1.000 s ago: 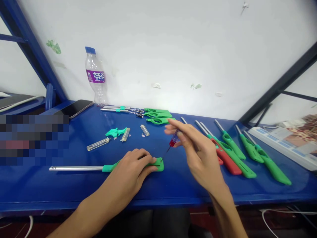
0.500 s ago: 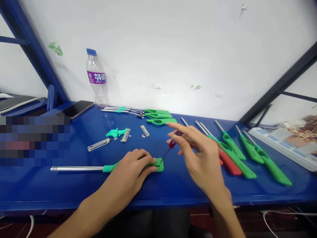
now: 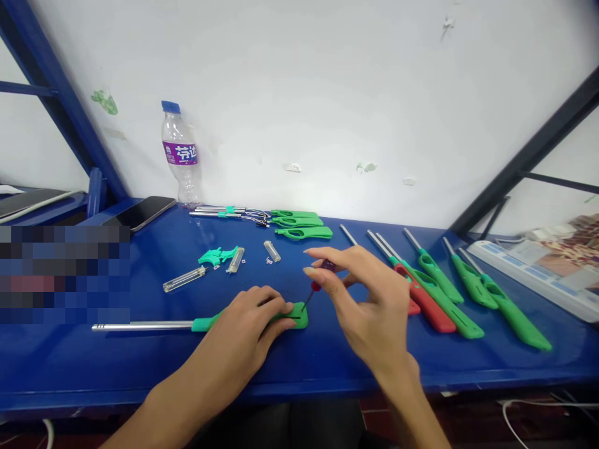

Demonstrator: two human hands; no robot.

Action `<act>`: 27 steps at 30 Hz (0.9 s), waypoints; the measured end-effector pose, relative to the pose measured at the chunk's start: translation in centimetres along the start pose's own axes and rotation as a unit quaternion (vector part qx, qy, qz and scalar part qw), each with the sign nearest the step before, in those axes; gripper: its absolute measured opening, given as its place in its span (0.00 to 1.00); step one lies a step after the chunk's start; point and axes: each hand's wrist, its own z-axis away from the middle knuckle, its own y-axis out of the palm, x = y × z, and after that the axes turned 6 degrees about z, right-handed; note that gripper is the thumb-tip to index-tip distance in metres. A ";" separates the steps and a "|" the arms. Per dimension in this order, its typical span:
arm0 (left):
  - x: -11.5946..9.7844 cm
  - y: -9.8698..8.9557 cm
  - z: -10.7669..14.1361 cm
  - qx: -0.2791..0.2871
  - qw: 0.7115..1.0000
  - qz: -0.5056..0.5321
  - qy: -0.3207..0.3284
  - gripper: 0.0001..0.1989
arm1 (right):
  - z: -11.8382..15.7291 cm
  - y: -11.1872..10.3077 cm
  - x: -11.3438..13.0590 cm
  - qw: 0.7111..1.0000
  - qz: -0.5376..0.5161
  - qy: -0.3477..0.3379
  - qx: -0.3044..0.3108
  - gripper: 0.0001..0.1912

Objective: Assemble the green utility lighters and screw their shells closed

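Observation:
A green long-necked lighter (image 3: 299, 316) lies flat near the table's front, its silver tube pointing left. My left hand (image 3: 253, 321) is wrapped over its handle and presses it to the table. My right hand (image 3: 369, 299) holds a small screwdriver (image 3: 315, 286) with a dark red handle between thumb and fingers. The screwdriver is tilted, its tip at the handle's right end. Behind my left hand lie clear fuel tubes (image 3: 185, 279), teal plastic pieces (image 3: 218, 255) and tiny parts (image 3: 269, 261).
Green casings (image 3: 304, 232) and silver tubes with wires (image 3: 218, 214) lie by the wall. Several green and red lighters (image 3: 435, 305) are at the right, beside a white case (image 3: 528, 280). A bottle (image 3: 180, 153) and a phone (image 3: 150, 212) stand and lie at back left.
The screwdriver has become a little more upright, its tip still at the handle's end. My right hand has shifted slightly left, with its fingers in a changed position. My left hand keeps its hold.

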 end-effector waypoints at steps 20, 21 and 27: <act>0.2 0.1 0.1 0.002 1.000 -0.003 0.002 0.05 | 0.5 1.3 -1.1 1.000 -0.013 -0.005 -0.027 0.13; 0.2 0.1 0.1 0.000 1.000 -0.006 0.002 0.05 | 0.4 1.2 -1.1 0.999 -0.030 -0.010 0.004 0.16; -0.1 -0.1 -0.1 0.010 1.000 -0.009 -0.015 0.05 | -0.2 0.9 -0.8 0.988 -0.119 0.002 0.096 0.17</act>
